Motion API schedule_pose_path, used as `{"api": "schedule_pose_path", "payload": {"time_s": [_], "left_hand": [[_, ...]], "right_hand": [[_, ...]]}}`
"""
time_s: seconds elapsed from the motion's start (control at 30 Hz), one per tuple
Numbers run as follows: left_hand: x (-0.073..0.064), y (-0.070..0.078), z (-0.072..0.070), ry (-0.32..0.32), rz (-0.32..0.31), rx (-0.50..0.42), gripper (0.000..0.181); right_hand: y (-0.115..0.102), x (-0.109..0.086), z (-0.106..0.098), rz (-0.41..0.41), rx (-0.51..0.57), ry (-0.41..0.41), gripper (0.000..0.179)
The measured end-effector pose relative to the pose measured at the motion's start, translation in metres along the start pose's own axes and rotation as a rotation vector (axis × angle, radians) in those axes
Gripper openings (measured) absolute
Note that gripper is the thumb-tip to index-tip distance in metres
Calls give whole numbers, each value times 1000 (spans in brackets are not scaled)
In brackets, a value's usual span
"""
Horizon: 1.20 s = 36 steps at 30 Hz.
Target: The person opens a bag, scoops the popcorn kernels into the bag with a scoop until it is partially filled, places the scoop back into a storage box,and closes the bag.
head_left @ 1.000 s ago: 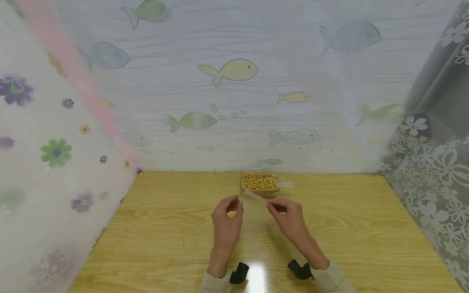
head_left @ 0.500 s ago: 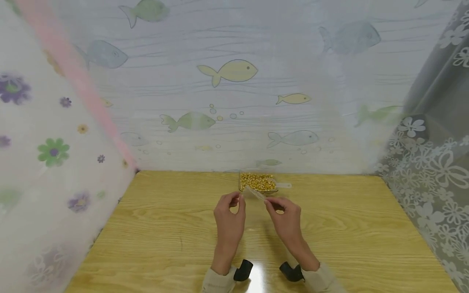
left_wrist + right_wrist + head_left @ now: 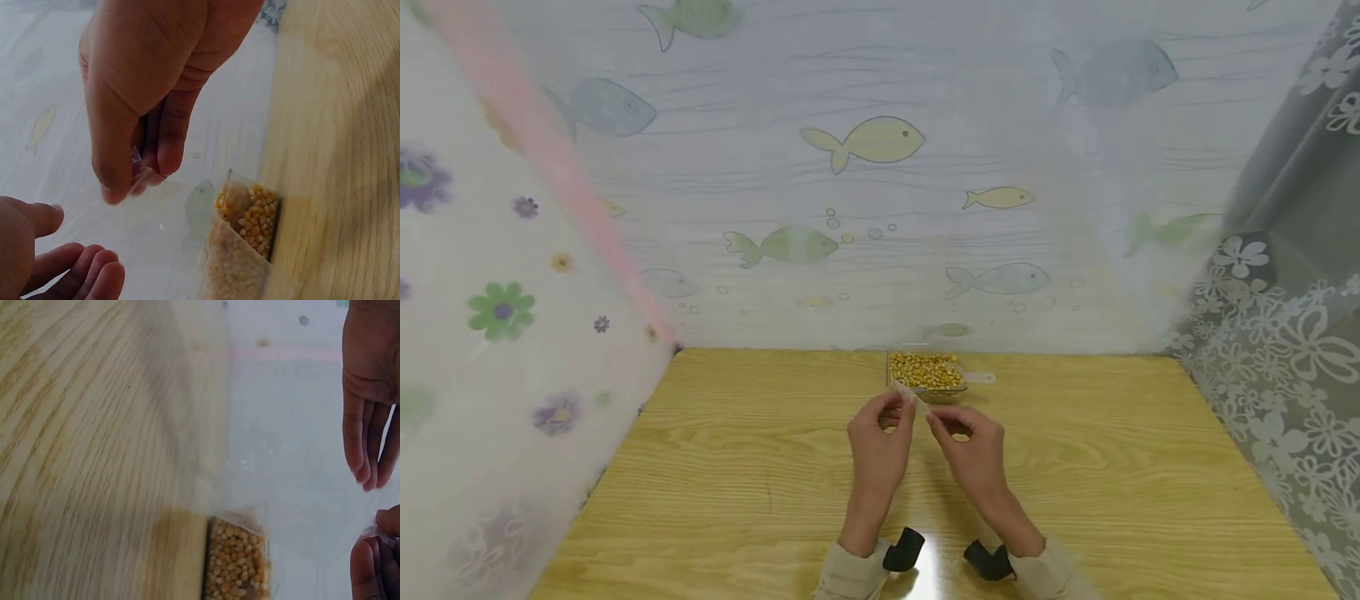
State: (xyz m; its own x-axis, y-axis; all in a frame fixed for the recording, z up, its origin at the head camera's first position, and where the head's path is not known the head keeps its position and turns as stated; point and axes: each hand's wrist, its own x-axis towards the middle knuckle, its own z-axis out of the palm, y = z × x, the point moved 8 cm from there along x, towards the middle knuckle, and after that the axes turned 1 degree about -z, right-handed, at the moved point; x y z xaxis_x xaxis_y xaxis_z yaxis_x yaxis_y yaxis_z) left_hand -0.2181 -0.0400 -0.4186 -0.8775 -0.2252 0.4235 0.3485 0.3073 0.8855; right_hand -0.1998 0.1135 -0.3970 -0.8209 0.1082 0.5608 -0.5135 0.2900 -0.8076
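My right hand (image 3: 976, 454) pinches a clear plastic bag (image 3: 920, 403) between thumb and fingertips. The crumpled plastic also shows in its grip in the left wrist view. Beside it is my left hand (image 3: 880, 454), its fingertips right at the film. In the left wrist view, the thumb and fingers (image 3: 94, 275) of that hand are apart; its fingers look nearly straight in the right wrist view. Behind the hands, a clear box (image 3: 889, 368) holds yellow corn kernels (image 3: 925, 372). A white scoop (image 3: 981, 378) lies in the kernels, handle over the right rim.
The wooden table (image 3: 715, 467) carries the box near its back edge. Behind it hangs a pale fish-print sheet (image 3: 760, 183). A flowered sheet (image 3: 445, 400) stands on the left, and a grey curtain with white flowers (image 3: 1300, 350) on the right.
My hands have come closer together, the left moving right and the right moving left. The visible strip of plastic has moved left, in front of the left thumb. Box and scoop stay put.
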Motion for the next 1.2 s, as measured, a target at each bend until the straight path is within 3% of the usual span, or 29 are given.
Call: {"api": "schedule_pose_path", "payload": {"time_s": [0.2, 0.43, 0.67, 1.0, 1.2], "left_hand": [[1, -7, 3, -55, -84, -85, 15], [2, -12, 4, -97, -112, -213, 18], [2, -15, 0, -67, -175, -239, 14], [1, -15, -5, -28, -174, -249, 8], [0, -15, -7, -19, -146, -172, 9]], "right_hand": [[7, -2, 5, 69, 22, -37, 5], [43, -9, 8, 148, 108, -62, 5], [51, -12, 7, 203, 171, -57, 5], [47, -12, 9, 208, 195, -64, 5], [50, -14, 7, 251, 170, -27, 4]]}}
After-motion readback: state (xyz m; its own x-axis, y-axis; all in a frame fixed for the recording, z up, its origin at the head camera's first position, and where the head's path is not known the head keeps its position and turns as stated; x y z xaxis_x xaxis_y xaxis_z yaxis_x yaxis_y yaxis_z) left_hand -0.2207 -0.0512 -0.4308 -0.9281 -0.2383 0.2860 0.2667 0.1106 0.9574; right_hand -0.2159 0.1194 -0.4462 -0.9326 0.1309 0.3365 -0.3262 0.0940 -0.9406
